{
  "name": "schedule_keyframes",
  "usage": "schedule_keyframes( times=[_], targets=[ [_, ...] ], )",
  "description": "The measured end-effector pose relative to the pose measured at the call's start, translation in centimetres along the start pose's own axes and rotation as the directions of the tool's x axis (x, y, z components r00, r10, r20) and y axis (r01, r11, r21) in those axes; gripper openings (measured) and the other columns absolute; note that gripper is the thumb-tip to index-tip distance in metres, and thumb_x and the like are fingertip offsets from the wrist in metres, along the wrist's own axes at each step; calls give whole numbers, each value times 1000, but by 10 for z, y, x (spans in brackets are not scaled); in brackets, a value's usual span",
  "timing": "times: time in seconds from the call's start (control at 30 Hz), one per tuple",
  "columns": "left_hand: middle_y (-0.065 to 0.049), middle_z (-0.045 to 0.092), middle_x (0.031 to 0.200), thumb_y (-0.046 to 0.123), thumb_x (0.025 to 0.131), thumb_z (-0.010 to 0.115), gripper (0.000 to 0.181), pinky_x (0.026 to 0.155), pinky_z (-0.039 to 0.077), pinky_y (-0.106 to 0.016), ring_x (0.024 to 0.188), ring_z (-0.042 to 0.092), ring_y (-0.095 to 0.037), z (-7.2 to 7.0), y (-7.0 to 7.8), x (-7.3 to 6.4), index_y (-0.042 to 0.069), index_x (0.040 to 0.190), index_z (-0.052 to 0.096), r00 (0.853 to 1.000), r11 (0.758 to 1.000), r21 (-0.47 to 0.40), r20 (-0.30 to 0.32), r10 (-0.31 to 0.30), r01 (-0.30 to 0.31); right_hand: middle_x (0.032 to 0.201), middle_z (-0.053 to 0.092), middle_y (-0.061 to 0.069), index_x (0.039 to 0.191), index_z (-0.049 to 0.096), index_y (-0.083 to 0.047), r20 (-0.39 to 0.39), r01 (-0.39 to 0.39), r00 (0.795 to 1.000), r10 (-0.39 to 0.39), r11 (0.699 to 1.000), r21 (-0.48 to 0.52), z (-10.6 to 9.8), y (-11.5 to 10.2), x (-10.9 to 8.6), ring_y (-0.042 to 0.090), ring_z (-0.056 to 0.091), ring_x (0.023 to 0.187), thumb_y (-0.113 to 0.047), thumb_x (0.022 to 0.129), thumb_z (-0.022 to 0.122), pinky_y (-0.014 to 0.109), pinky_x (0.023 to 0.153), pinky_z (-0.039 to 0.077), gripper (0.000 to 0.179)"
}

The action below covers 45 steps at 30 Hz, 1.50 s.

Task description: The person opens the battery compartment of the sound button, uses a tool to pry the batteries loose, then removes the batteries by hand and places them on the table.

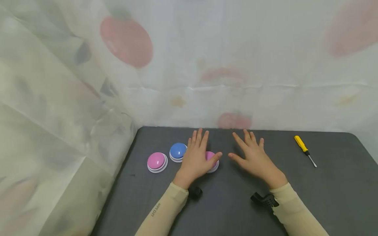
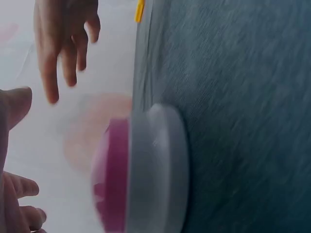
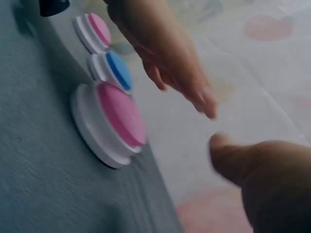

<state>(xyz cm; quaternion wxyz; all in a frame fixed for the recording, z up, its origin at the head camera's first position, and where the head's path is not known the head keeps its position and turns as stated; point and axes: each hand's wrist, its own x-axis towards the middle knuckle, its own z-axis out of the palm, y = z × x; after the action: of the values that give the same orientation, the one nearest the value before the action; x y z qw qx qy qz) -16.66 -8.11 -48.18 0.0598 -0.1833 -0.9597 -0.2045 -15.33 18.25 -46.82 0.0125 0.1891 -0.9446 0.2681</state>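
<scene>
"Pink dome, white base: where exactly is that right-hand pink button point(image 3: 114, 119)?"

"On the dark grey table point(image 1: 224, 213), partly hidden by the left hand point(image 1: 196, 159) in the head view. The right wrist view shows a gap, so the hand hangs above it."

"And those left fingers?"

"Straight, pointing toward the table's far edge, with the thumb spread out toward the right hand point(image 1: 256, 160)."

"Is that one clamped on anything?"

"Its fingers are straight and fanned apart, the thumb aimed back at the left hand. It's raised over the table, to the right of the button."

"What lies around them?"

"A blue button point(image 1: 178, 150) just left of the left hand, then a second pink button point(image 1: 156, 160) farther left. Well off to the right lies a screwdriver point(image 1: 302, 145), its handle mostly yellow, its metal tip angled toward the near right."

"And past the table?"

"A pale sheet point(image 1: 183, 59) printed with reddish shapes. Cream sleeves point(image 1: 160, 209) cover both forearms."
</scene>
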Motion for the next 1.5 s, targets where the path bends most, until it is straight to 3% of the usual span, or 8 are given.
schedule_keyframes(
  times=[0.13,0.3,0.5,0.67,0.87,1.1,1.33,1.5],
  targets=[
    [-19,25,178,71,104,54,98,131,20,-57,166,15,-38,13,0,-4,11,175,22,999,999,-12,30,39,-39,178,5,30,174,28,-13,44,40,998,-43,997,66,17,-7,-1,55,3,163,-51,105,72,82,121,7,91],
    [-23,38,172,54,101,69,93,128,31,-57,161,31,-41,24,-6,-15,7,172,31,996,999,18,85,31,-33,179,8,27,174,26,-8,115,57,990,-77,985,165,37,-18,-3,51,6,164,-48,106,72,73,126,12,92],
    [-22,50,163,57,98,72,84,117,47,-57,152,48,-40,27,-17,-31,7,161,49,996,999,-15,84,30,-28,177,24,24,172,29,-5,138,63,986,-93,975,213,55,-24,-4,47,23,162,-43,108,71,68,125,27,86],
    [-11,49,166,58,96,76,91,122,42,-52,154,45,-33,29,-32,-43,15,168,42,993,995,-88,102,64,-55,170,42,21,170,36,-4,123,93,985,-125,966,239,66,-24,-5,52,36,155,-34,108,72,67,121,35,77],
    [-3,42,173,52,95,81,96,132,22,-47,162,32,-26,34,-40,-48,15,171,36,989,977,-199,107,97,-74,168,45,20,167,44,-7,89,109,987,-132,967,228,79,-22,-8,52,32,157,-30,106,74,69,120,35,71],
    [-1,46,170,59,93,79,92,128,30,-55,161,35,-27,36,-36,-49,20,168,44,996,962,-271,75,53,-31,165,50,19,163,50,-9,5,121,992,-126,965,234,86,-19,-15,50,37,156,-25,102,80,69,118,38,69],
    [-5,56,160,51,89,87,92,130,29,-46,153,47,-26,37,-37,-43,12,163,50,994,947,-302,5,113,-107,163,52,18,162,51,-8,-25,142,990,-140,967,212,86,-16,-15,46,39,156,-27,98,85,67,120,38,74],
    [-5,58,158,50,87,90,92,122,41,-51,150,50,-27,38,-37,-45,11,162,53,995,936,-339,1,98,-92,163,52,20,162,50,-6,-26,136,991,-133,968,211,88,-15,-16,48,40,155,-32,97,86,67,120,38,79]
  ],
)
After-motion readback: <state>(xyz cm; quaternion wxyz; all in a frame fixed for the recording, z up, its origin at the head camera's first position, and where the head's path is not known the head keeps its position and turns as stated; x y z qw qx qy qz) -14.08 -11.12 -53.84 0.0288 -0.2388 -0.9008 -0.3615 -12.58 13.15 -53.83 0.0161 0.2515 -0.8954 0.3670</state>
